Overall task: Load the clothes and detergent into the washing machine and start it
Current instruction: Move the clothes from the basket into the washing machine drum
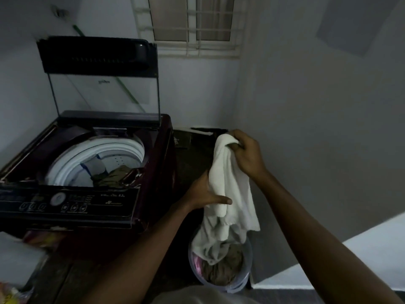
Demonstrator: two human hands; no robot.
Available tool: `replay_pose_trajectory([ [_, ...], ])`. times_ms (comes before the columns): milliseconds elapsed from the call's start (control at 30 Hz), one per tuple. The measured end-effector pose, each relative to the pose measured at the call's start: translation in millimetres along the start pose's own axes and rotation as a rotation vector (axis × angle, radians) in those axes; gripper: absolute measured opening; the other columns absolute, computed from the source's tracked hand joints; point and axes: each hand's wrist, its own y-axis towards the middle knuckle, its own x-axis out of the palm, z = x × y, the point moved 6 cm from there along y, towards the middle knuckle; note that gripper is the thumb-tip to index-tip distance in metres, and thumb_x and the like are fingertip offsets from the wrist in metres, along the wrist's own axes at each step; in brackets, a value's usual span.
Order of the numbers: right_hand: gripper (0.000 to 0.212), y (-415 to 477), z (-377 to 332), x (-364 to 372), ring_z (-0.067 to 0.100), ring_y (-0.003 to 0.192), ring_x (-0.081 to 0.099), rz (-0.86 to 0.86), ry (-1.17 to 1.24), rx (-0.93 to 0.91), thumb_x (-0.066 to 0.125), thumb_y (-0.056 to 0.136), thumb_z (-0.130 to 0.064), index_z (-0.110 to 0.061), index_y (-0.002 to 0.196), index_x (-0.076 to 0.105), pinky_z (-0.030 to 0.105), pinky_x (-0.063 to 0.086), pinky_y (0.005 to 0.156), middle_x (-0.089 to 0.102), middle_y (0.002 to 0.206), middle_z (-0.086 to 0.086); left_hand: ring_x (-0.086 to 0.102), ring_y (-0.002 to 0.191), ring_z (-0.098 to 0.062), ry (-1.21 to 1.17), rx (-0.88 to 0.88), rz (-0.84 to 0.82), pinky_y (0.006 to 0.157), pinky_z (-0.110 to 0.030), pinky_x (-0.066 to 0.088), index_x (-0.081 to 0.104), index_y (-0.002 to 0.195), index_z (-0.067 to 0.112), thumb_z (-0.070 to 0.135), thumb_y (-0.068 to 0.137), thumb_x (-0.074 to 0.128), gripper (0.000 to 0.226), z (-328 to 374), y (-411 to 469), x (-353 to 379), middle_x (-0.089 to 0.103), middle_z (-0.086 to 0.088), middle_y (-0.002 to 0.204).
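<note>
While the white cloth (230,185) hangs soft and thick-napped like a towel, creased in long vertical folds, its lower end trails into a round, translucent plastic bucket (232,287) on the floor just right of the washing machine (163,172). Right hand (246,154): raised, knuckles up, fingers curled over the bunched top edge of the cloth, clenched on it. Left hand (205,193): lower, fingers tucked behind the fabric, thumb laid straight across the front, pinching the cloth mid-length. Both forearms reach in bare from the bottom edge. Bucket also holds a crumpled brownish heap (223,270) with a scrap of pink at its left side; single pieces are hard to tell apart. Machine is a top-loader, dark glossy maroon shell, its glass lid (103,93) standing upright with a dark frame along the top. White ribbed plastic drum (92,154) is open; an olive garment (114,175) and a pale grey piece with blue trim lie at its near-right side, partly hidden by the rim. Control panel (65,202) shows a round dial and small buttons, lettering blurred. Something colourful at the lower-left corner is cut off and too smeared to identify. Dim light; barred window (192,25) above.
</note>
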Motion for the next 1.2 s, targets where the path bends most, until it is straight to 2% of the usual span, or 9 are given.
replay_pose_trajectory([
  [100, 0.023, 22.4, -26.8, -11.6, 0.006, 0.087, 0.059, 0.078, 0.162, 0.066, 0.052, 0.083, -0.001, -0.010, 0.100, 0.065, 0.017, 0.044, 0.078, 0.064, 0.095, -0.003, 0.050, 0.129, -0.007, -0.065, -0.048, 0.042, 0.110, -0.037, 0.042, 0.038, 0.144, 0.025, 0.059, 0.044, 0.093, 0.119, -11.2, 6.4, 13.0, 0.053, 0.010, 0.140],
  [267, 0.021, 47.8, -64.5, -49.9, 0.011, 0.083, 0.061, 0.189, 0.458, 0.116, 0.048, 0.090, 0.006, -0.006, 0.099, 0.064, 0.025, 0.050, 0.078, 0.065, 0.093, 0.006, 0.058, 0.122, -0.012, -0.172, -0.061, 0.167, 0.104, -0.038, 0.048, 0.055, 0.129, 0.024, 0.044, 0.055, 0.094, 0.086, -23.3, 12.2, 13.4, 0.063, 0.006, 0.129],
  [367, 0.022, 43.1, -54.6, -86.1, 0.003, 0.081, 0.061, 0.309, 0.398, 0.081, 0.049, 0.090, 0.002, -0.014, 0.095, 0.063, 0.020, 0.049, 0.077, 0.065, 0.090, -0.002, 0.065, 0.112, -0.018, -0.288, -0.086, 0.287, 0.098, -0.038, 0.052, 0.064, 0.123, 0.017, 0.039, 0.063, 0.088, 0.068, -20.0, 16.1, -4.8, 0.069, -0.001, 0.120],
  [467, 0.017, 16.6, -0.7, -123.0, 0.008, 0.082, 0.058, 0.364, 0.171, 0.129, 0.052, 0.085, -0.011, -0.017, 0.098, 0.061, 0.026, 0.047, 0.076, 0.064, 0.090, -0.003, 0.064, 0.108, -0.013, -0.240, -0.039, 0.297, 0.089, -0.019, 0.051, 0.062, 0.124, 0.018, 0.010, 0.081, 0.076, 0.045, -2.3, 16.8, -24.9, 0.067, 0.004, 0.116],
  [533, 0.020, -2.8, 47.5, -138.4, 0.018, 0.086, 0.058, 0.195, -0.095, 0.259, 0.057, 0.082, -0.020, -0.016, 0.100, 0.061, 0.034, 0.045, 0.075, 0.064, 0.092, 0.005, 0.063, 0.108, -0.012, -0.167, -0.008, 0.322, 0.083, -0.011, 0.049, 0.063, 0.124, 0.017, 0.004, 0.086, 0.069, 0.041, 6.0, 16.7, -37.7, 0.065, 0.007, 0.112],
  [633, 0.055, -34.1, 93.0, -129.7, 0.027, 0.111, 0.056, -0.344, -0.419, 0.543, 0.080, 0.076, -0.017, -0.014, 0.125, 0.056, 0.036, 0.045, 0.089, 0.056, 0.124, 0.006, 0.065, 0.104, -0.020, -0.088, 0.023, 0.337, 0.087, -0.032, 0.053, 0.066, 0.110, 0.013, 0.012, 0.085, 0.064, 0.025, 19.0, 18.9, -43.6, 0.069, 0.000, 0.107],
  [767, 0.107, -39.9, 55.3, -68.6, 0.006, 0.127, 0.032, -0.565, -0.192, 0.449, 0.091, 0.059, -0.035, -0.036, 0.146, 0.029, 0.026, 0.035, 0.106, 0.030, 0.138, -0.018, 0.066, 0.087, -0.018, 0.076, 0.128, 0.268, 0.077, -0.033, 0.051, 0.063, 0.088, 0.021, 0.021, 0.073, 0.051, 0.020, 57.4, 20.5, -31.3, 0.069, 0.000, 0.088],
  [1033, 0.054, -3.2, 16.8, -27.1, 0.005, 0.093, 0.063, -0.284, -0.138, 0.028, 0.074, 0.065, -0.047, -0.020, 0.110, 0.062, 0.009, 0.044, 0.077, 0.068, 0.103, -0.007, 0.064, 0.086, -0.008, -0.053, 0.241, 0.399, 0.070, -0.009, 0.045, 0.067, 0.100, 0.017, 0.003, 0.072, 0.067, 0.032, 92.3, 18.8, -61.1, 0.069, 0.007, 0.092],
  [1200, 0.035, 19.0, -16.3, -38.3, 0.008, 0.092, 0.065, -0.127, -0.046, -0.084, 0.070, 0.070, -0.028, -0.019, 0.104, 0.066, 0.027, 0.050, 0.083, 0.069, 0.097, -0.010, 0.068, 0.099, -0.004, -0.411, 0.204, 0.306, 0.082, -0.021, 0.054, 0.066, 0.111, 0.024, 0.022, 0.068, 0.080, 0.045, 72.3, 7.9, -59.0, 0.072, 0.007, 0.106],
])
